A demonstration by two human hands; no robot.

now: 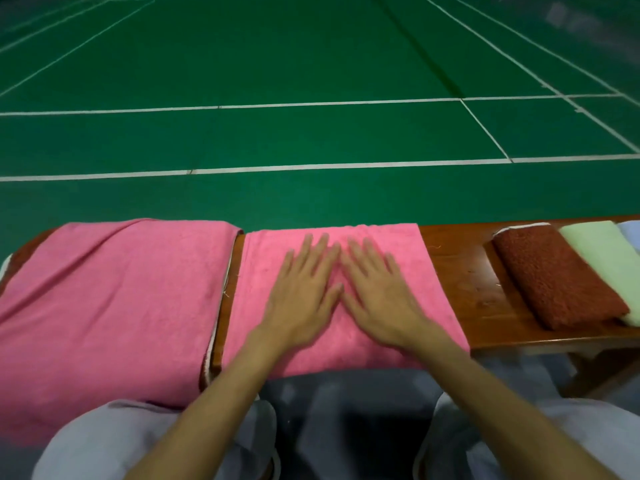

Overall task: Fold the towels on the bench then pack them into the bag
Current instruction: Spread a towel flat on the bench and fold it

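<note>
Both palms flat, fingers spread, holding nothing: left hand [304, 299], right hand [377, 299] on pink towel [398, 258], worktop [460, 271]. Smooth centre outward, square edges w/ worktop before next fold.

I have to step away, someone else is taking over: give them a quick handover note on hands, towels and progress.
Left hand and right hand: both open, flat, side by side on the folded pink towel at mid-bench.
Larger pink towel lies to the left, draped over the wooden bench, looser.
At the right end: folded dark red towel, pale green towel, a bluish one at the frame edge.
Left: finish the pink ones, pack all. No bag in view.
</note>
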